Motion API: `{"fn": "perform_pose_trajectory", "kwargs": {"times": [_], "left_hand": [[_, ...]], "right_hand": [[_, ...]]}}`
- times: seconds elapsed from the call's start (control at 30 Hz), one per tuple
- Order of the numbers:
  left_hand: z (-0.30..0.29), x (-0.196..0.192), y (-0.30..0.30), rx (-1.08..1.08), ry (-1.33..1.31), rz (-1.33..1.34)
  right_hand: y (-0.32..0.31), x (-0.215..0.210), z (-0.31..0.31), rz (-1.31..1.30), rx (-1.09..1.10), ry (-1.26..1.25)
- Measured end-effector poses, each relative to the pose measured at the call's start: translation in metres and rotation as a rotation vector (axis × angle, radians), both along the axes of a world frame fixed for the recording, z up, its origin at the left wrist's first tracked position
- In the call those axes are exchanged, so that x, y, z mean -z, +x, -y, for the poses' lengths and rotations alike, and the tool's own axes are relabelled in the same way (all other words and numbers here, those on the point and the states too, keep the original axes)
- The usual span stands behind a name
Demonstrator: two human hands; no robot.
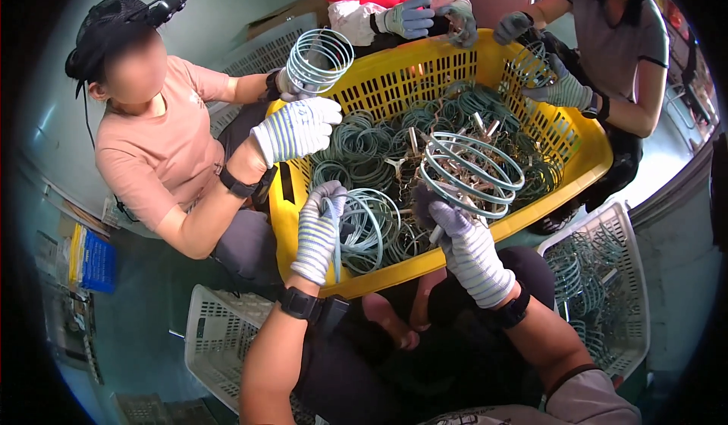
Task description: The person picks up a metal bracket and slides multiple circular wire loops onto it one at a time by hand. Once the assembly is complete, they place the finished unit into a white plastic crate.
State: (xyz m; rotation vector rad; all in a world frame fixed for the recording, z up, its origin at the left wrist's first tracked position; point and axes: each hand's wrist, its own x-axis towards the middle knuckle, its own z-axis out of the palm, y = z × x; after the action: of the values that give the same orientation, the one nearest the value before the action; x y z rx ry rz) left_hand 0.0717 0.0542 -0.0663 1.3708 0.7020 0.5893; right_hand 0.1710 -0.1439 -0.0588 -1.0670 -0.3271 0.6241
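My left hand (316, 232), in a striped knit glove, is closed round the edge of a pale wire coil (381, 222) at the near left of a yellow crate (394, 275). Its loops hang over loose rings inside. My right hand (472, 257), gloved alike, pinches the lower end of a wire spring (470, 175) with several wide turns, held tilted above the crate. Behind the spring lies a heap of brownish metal wire pieces and white rod-like parts (485, 125). Grey-green wire coils (364, 141) fill the far and left parts of the crate.
At the left, a person's gloved hands (297, 128) hold another wire spring (320, 59). Two more people work at the far side, one holding a wire spring (531, 65). White crates (633, 273) stand near right, with springs inside, and near left (199, 334).
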Motion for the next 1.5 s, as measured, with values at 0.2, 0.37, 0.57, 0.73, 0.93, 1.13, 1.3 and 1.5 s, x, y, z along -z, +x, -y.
{"fn": "perform_pose_trajectory", "kwargs": {"times": [0.2,0.37,0.57,0.73,0.93,1.13,1.3,1.5], "left_hand": [[-0.014,0.02,0.002,0.103,0.345,-0.143],[-0.028,0.039,0.002,0.183,0.71,0.026],[-0.003,-0.026,-0.003,0.404,0.123,0.002],[-0.008,-0.029,-0.01,0.367,0.902,-0.045],[0.004,-0.051,-0.029,0.528,0.483,0.125],[0.013,-0.042,-0.045,0.511,0.019,0.26],[0.018,-0.029,-0.025,0.452,0.145,0.301],[0.021,-0.036,-0.018,0.162,1.045,0.223]], "right_hand": [[-0.007,-0.035,0.011,-0.076,-0.805,0.189],[-0.007,-0.013,0.004,0.866,-0.467,0.062],[0.002,-0.008,-0.004,-0.262,-0.346,0.049],[-0.001,-0.011,-0.005,-0.19,-0.244,0.105],[0.01,0.019,0.001,-0.076,0.1,0.232],[0.001,-0.011,0.001,0.052,-0.298,0.019],[-0.009,-0.015,0.002,-0.213,-0.432,0.109],[-0.015,-0.005,-0.003,-0.163,-0.453,0.1]]}}
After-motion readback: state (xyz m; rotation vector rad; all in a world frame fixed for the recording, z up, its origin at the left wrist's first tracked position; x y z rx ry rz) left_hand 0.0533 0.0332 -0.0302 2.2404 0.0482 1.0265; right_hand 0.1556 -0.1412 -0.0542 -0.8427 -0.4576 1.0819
